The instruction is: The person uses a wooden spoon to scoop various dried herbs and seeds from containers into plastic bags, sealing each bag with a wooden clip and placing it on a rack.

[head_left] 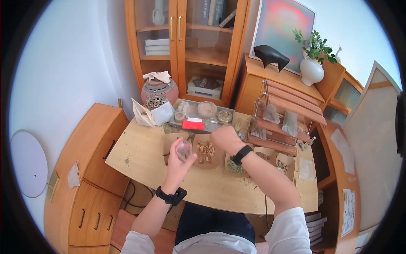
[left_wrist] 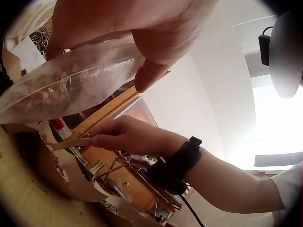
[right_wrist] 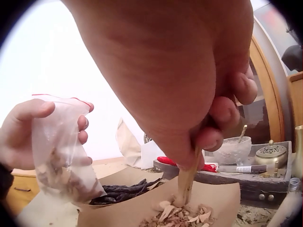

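My left hand [head_left: 173, 166] holds a clear zip bag [right_wrist: 59, 156] with brownish dried pieces in its lower part. The bag's red-edged top shows in the right wrist view. My right hand [head_left: 227, 139] pinches a thin, pale wooden stick-like tool [right_wrist: 186, 185]. Its lower end reaches down into pale wood-like shavings [right_wrist: 177, 216] in a brown paper tray [right_wrist: 225, 194]. Fingers hide the tool's upper end. Beside that tray, close by the bag, lie dark, long dried strips [right_wrist: 125, 191] in another paper tray.
Behind the trays stands a grey tray [head_left: 173, 126] with a bowl [head_left: 207, 109], a brass burner [head_left: 224, 116] and a red item [head_left: 193, 125]. A wooden tiered rack [head_left: 292, 101] holds bags at the right. Paper trays with green [head_left: 235, 166] and brown bits sit near my right forearm.
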Action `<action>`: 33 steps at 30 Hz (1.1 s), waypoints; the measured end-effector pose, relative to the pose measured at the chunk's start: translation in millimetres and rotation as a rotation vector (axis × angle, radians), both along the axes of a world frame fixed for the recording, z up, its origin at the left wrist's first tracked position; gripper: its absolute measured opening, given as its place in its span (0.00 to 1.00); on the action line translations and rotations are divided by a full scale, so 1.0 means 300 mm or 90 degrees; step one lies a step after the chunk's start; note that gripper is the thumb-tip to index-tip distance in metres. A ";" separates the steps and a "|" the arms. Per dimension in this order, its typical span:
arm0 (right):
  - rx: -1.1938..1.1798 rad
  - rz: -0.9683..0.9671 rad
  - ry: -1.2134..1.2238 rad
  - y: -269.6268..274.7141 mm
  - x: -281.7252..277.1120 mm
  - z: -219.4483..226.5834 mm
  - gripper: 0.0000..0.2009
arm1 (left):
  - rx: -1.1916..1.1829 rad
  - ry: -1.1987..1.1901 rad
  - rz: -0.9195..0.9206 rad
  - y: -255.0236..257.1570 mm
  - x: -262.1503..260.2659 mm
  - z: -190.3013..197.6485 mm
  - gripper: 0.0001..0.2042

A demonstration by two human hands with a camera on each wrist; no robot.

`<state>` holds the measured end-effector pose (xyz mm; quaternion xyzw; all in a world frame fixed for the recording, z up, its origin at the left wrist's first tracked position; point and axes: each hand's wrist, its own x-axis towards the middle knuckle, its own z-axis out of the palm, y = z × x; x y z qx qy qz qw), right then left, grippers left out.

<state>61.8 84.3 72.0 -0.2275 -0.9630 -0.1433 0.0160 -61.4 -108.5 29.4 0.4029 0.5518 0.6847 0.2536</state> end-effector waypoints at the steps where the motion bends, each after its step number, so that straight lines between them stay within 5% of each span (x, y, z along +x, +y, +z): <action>1: -0.027 -0.005 0.008 0.002 0.015 0.010 0.09 | -0.002 0.001 0.001 0.000 -0.001 0.000 0.34; 7: -0.174 -0.034 0.116 0.021 0.111 0.086 0.09 | 0.006 0.030 0.011 0.007 -0.006 -0.014 0.34; 11: -0.619 -0.029 0.378 -0.002 0.213 0.199 0.14 | 0.004 0.054 0.020 0.014 0.002 0.003 0.34; 14: -0.719 -0.041 0.365 -0.073 0.227 0.282 0.14 | 0.003 0.102 0.035 0.020 0.012 0.023 0.34; 18: -0.727 0.018 0.346 -0.131 0.222 0.279 0.14 | 0.038 0.113 0.022 0.040 0.024 0.016 0.34; 24: -0.660 -0.129 0.336 -0.136 0.257 0.293 0.15 | -0.018 0.095 0.033 0.008 0.021 0.029 0.34; 28: -0.424 -0.141 0.274 -0.095 0.264 0.109 0.15 | -0.004 0.079 0.045 -0.002 0.020 0.024 0.34; 33: -0.398 -0.230 0.241 -0.109 0.222 -0.016 0.15 | 0.010 0.065 0.035 0.007 0.015 0.002 0.34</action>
